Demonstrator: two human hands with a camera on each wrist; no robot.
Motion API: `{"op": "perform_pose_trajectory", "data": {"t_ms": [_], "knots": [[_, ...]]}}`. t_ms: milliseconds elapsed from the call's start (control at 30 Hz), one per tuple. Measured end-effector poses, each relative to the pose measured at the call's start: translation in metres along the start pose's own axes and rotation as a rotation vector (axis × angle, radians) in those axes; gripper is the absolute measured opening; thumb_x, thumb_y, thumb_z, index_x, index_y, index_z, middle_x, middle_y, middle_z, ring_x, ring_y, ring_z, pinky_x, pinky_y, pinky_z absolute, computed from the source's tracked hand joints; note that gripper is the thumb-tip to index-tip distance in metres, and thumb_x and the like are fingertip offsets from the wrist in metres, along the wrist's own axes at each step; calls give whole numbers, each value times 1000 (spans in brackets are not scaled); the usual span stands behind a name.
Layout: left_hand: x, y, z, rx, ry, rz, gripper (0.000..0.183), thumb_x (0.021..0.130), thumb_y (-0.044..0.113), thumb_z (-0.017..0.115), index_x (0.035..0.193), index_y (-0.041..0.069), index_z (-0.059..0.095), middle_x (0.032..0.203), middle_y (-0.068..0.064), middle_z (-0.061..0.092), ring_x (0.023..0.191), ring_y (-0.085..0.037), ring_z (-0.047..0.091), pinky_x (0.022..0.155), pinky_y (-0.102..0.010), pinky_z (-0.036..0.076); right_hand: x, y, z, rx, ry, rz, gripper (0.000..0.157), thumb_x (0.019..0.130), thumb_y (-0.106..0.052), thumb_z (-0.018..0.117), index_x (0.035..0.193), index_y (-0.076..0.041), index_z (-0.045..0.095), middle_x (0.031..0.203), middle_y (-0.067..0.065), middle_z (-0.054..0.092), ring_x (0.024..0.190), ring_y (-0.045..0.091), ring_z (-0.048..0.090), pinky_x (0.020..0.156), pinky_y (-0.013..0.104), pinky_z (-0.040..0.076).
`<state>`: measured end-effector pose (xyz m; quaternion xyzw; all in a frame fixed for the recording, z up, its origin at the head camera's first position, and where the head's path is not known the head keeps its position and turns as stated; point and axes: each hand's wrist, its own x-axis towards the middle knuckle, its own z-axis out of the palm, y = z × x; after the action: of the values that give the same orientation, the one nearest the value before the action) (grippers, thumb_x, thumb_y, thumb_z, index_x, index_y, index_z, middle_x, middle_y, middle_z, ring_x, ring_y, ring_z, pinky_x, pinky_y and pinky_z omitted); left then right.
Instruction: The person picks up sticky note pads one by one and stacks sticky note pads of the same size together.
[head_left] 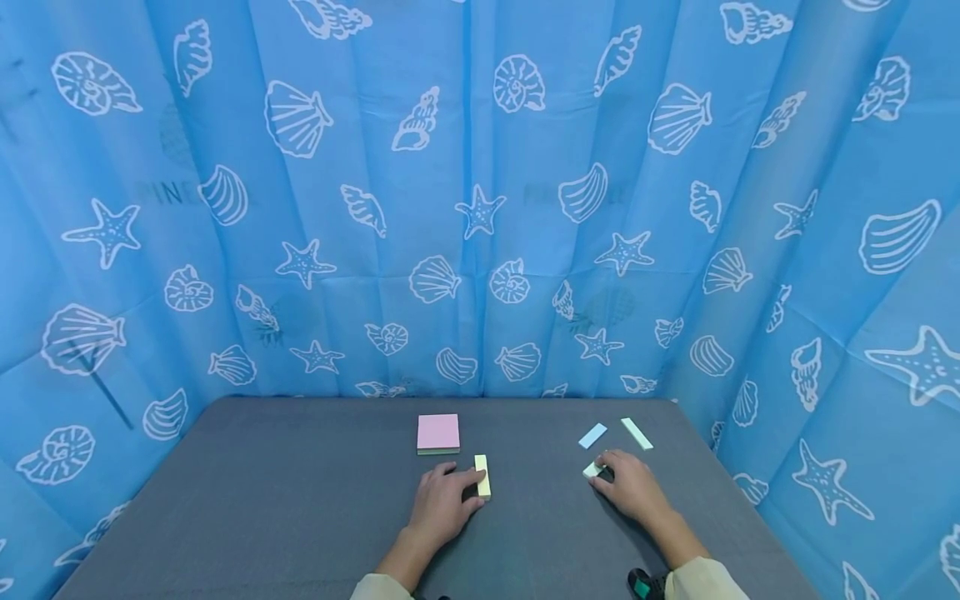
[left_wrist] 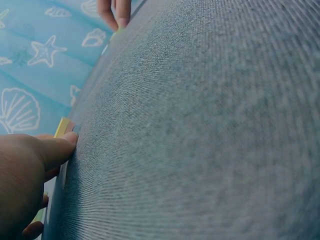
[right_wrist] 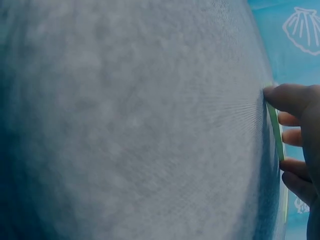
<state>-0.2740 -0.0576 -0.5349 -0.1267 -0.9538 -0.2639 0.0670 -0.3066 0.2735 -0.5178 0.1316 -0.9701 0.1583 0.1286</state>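
Note:
A narrow yellow sticky-note pad (head_left: 482, 467) stands near the middle of the table, its long side running away from me. My left hand (head_left: 441, 504) pinches its left side between thumb and forefinger. The left wrist view shows the thumb at the edge of this yellow pad (left_wrist: 62, 127). Farther right, my right hand (head_left: 632, 485) grips a pale green sticky-note strip (head_left: 592, 470) that lies slanted on the table. In the right wrist view the thumb is on one end of the green strip (right_wrist: 275, 125), with fingers along it; part is hidden.
A square pink-topped stack of sticky notes (head_left: 438, 432) lies beyond my left hand. Past my right hand are a blue strip (head_left: 592, 436) and another green strip (head_left: 637, 433). A blue shell-patterned curtain (head_left: 480, 250) hangs behind the grey table (head_left: 300, 500).

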Motion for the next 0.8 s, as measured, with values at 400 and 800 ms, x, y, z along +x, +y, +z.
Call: {"op": "perform_pose_trajectory", "data": {"t_ms": [400, 800], "knots": [[1, -1, 0, -5, -4, -6, 42, 84, 35, 76, 124, 28, 68, 124, 0, 64, 124, -32, 50, 97, -56, 40, 1, 0, -3, 40, 12, -8, 18, 83, -21, 76, 93, -7, 70, 101, 11, 66, 98, 33, 63, 84, 53, 48], [0, 0, 0, 5, 4, 10, 41, 84, 35, 76, 123, 28, 69, 123, 1, 65, 123, -31, 51, 97, -56, 40, 3, 0, -5, 92, -16, 65, 20, 83, -23, 77, 95, -8, 71, 102, 10, 67, 98, 32, 62, 85, 53, 47]]}}
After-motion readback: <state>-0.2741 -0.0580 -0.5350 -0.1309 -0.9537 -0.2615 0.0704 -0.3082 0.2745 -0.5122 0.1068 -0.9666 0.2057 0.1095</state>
